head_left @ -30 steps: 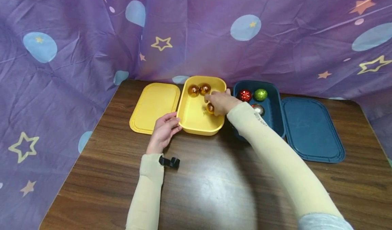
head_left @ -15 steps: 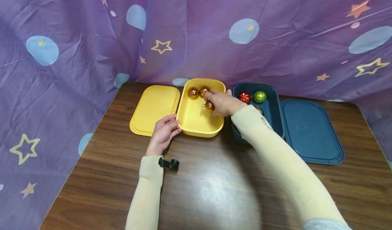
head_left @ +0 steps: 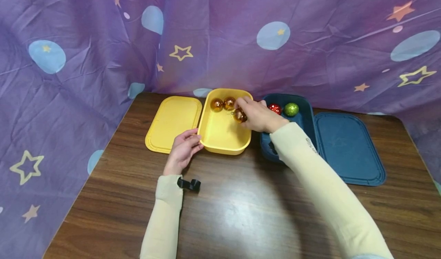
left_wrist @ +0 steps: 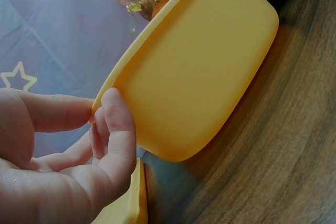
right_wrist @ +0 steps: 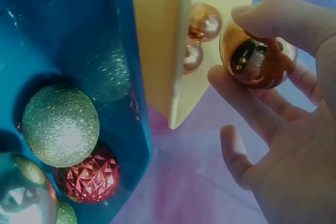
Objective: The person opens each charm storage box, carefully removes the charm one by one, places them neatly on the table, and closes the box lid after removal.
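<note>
A yellow plastic box stands near the back of the table. My left hand pinches its rim at the near left corner, as the left wrist view also shows. Above the box's right side my right hand grips a shiny copper-gold Christmas ball between thumb and fingers. The ball's small metal cap and hanger point left in the head view. Two similar Christmas balls, a left one and a right one, lie at the far end inside the yellow box.
Right of the yellow box, a dark blue box holds several balls, among them a red one and a green one; my right arm hides part of it. A yellow lid and a blue lid flank the boxes.
My right hand has lifted the Christmas ball from low in the yellow box and shifted slightly right with it. My left hand stays on the rim.
</note>
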A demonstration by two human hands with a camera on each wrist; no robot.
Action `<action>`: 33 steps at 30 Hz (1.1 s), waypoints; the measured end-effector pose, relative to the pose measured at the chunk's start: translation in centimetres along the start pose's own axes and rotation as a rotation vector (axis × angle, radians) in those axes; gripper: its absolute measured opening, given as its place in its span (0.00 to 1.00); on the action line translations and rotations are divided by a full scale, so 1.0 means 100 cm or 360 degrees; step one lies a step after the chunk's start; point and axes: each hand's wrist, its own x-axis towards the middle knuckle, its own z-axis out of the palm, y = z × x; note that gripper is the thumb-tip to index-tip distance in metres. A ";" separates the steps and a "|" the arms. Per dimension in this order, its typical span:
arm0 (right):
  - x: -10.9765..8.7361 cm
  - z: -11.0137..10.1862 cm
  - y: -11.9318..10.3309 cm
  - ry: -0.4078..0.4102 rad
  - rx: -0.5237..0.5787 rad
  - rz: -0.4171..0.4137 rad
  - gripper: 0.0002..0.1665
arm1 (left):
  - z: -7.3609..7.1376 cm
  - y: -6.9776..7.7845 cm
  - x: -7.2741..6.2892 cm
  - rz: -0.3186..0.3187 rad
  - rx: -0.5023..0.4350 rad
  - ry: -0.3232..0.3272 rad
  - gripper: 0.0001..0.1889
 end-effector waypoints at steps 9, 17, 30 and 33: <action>-0.012 0.002 -0.006 0.0243 0.0098 -0.0123 0.29 | -0.002 -0.004 0.000 -0.0017 -0.0031 0.0006 0.23; -0.027 0.004 -0.013 0.0406 0.0355 -0.0151 0.30 | -0.002 -0.002 -0.002 -0.0005 0.0001 -0.0004 0.24; -0.048 0.014 -0.030 0.0784 0.0625 -0.0280 0.27 | -0.002 -0.001 0.001 -0.0014 -0.0002 -0.0016 0.23; -0.053 0.018 -0.036 0.0856 0.0701 -0.0283 0.27 | -0.002 0.000 0.001 -0.0016 -0.0007 -0.0020 0.23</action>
